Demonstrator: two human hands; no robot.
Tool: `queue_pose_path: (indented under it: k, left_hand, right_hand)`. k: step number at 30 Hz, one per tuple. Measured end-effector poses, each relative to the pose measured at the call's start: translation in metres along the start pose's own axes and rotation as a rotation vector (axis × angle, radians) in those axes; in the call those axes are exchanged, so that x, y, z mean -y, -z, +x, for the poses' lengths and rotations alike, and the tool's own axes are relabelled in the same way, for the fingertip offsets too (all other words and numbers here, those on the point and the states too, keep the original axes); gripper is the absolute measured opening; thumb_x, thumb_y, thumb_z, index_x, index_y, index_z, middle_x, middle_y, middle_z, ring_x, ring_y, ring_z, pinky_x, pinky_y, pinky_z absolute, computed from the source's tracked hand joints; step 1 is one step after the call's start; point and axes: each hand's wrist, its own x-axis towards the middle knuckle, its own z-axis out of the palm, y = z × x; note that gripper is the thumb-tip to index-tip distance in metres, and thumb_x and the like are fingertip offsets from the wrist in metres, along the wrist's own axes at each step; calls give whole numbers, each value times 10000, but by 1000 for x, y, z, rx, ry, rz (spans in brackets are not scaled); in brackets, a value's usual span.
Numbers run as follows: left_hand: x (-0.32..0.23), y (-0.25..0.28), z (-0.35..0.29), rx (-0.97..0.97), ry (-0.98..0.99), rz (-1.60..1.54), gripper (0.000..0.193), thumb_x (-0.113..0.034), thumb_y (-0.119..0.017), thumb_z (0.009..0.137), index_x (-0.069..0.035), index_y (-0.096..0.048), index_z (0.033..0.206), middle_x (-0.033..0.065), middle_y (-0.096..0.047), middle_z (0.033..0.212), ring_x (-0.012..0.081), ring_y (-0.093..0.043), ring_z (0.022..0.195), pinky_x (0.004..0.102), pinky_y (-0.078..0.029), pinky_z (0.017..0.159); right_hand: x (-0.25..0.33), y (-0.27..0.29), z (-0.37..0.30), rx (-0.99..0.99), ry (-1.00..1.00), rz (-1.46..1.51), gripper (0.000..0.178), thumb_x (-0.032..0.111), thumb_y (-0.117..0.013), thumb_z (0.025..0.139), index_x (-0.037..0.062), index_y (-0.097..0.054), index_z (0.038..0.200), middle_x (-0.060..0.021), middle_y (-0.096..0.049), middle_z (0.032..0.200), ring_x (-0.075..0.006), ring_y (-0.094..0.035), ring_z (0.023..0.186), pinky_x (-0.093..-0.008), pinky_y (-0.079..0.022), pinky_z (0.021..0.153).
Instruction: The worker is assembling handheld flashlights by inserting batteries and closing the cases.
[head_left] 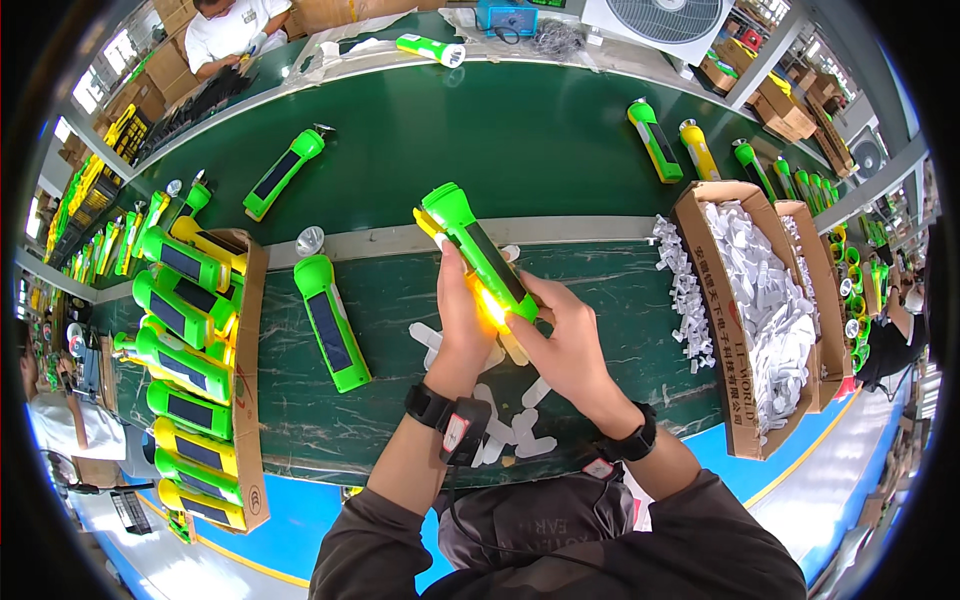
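A green flashlight (478, 240) with a dark solar panel is held up in front of me, tilted, its wide end pointing away. My left hand (462, 310) is closed around its left side. My right hand (565, 335) grips the lower end, thumb and fingers on the body. Yellow shows along its left edge, and a bright yellow-orange light glows between my hands. Whether the yellow is a separate piece, I cannot tell. Loose white plastic pieces (522, 425) lie below my hands. Left of them rests another green flashlight (333, 325), with a round clear lamp piece (310, 240) at its head.
A cardboard box (252, 400) of green and yellow flashlights stands at left. At right, another cardboard box (735, 400) holds many white pieces, with small white parts (683, 290) heaped beside it. More flashlights lie on the green belt (450, 130) beyond. Other people work nearby.
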Motion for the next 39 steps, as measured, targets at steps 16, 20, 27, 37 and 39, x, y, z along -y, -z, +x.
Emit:
queue_pose_path:
  k: [16,20,27,37,39]
  left_hand:
    - [-4,-10,-7,90,-123,169,442,-398,-462,990,-28,-440,1230,143,-590,1202,218,-606,1046,357,-482,936]
    - [-4,-11,-6,228,-15,56,531,-471,-439,972,-34,-451,1274,151,-565,1264,245,-584,1116,379,-461,976]
    - [-12,-2,2,73,37,-62,613,-649,-390,928,-107,-517,1184,67,-608,1146,172,-603,952,307,-505,823]
    - [-8,-11,0,130,90,-130,579,-585,-413,953,-81,-495,1226,85,-596,1111,183,-619,957,340,-524,835]
    - [-13,-21,-10,377,162,-108,477,-341,-539,931,-86,-433,1320,124,-546,1239,237,-594,1074,426,-514,902]
  right_hand:
    - [1,-6,-8,-90,135,-159,451,23,-733,706,-25,-542,1112,-199,-595,1000,-377,-624,909,-404,-511,773]
    - [7,8,-9,57,-120,260,471,40,-721,787,-22,-466,1179,-192,-601,1067,-271,-659,910,-354,-544,748]
    - [12,24,-15,113,-149,126,445,51,-739,749,-28,-537,1137,-164,-658,1033,-212,-665,852,-317,-542,736]
    - [17,31,-13,164,-236,210,407,75,-722,787,-47,-565,1142,-142,-663,1008,-187,-663,877,-310,-539,756]
    - [9,37,-10,173,-309,356,372,88,-702,828,-55,-564,1143,-129,-660,999,-169,-656,881,-308,-538,756]
